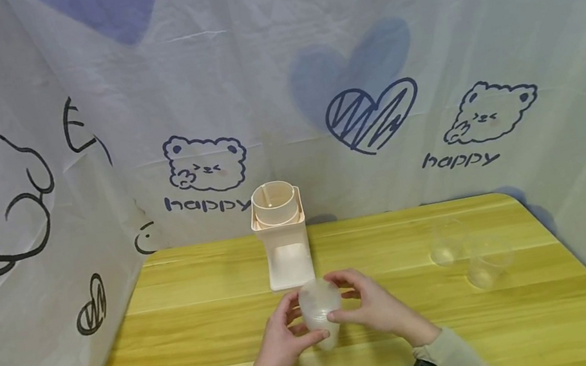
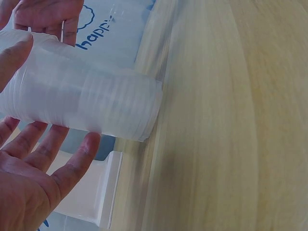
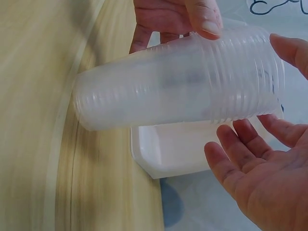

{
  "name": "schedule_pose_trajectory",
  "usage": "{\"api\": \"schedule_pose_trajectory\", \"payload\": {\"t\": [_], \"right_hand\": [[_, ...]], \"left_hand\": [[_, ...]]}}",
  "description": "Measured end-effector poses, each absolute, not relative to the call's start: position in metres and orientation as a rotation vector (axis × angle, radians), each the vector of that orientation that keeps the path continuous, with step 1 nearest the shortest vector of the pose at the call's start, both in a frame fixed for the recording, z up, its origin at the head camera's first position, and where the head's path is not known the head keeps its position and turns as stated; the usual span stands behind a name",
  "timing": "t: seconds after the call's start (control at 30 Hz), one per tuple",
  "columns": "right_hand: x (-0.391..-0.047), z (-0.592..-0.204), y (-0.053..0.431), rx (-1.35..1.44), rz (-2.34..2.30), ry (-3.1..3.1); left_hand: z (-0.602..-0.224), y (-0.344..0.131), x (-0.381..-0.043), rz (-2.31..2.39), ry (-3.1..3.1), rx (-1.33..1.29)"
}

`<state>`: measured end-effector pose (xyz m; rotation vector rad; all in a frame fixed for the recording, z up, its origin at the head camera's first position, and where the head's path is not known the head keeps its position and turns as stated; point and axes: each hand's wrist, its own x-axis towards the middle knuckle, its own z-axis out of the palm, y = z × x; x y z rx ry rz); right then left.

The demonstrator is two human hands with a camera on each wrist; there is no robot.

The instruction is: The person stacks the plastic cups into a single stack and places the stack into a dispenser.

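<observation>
A stack of clear plastic cups, nested in one another, stands between my two hands in front of the cream-coloured stand. From the left, my left hand holds the stack, its thumb on the near side and its fingers spread along the far side. My right hand curls round the stack's upper part from the right. In the right wrist view, the ridged rims of the cups lie between the right thumb and fingers. The left wrist view shows the narrow end of the stack close over the table.
Just beyond the hands, a cream-coloured stand with a round open tube on top sits near the table's back edge. Two clear cups are on the wooden table at right. Printed cloth hangs behind.
</observation>
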<state>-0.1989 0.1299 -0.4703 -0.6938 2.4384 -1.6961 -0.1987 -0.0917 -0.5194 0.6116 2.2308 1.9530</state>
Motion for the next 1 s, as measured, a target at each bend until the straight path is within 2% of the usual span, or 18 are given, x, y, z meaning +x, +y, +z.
{"api": "schedule_pose_trajectory", "payload": {"t": [0.57, 1.0], "right_hand": [[-0.194, -0.469, 0.132, -0.687, -1.643, 2.482], [-0.189, -0.461, 0.162, -0.626, -1.722, 2.586]], "left_hand": [[-0.522, -0.091, -0.199, 1.963, 2.253, 0.614], [-0.52, -0.089, -0.197, 1.947, 2.277, 0.636]]}}
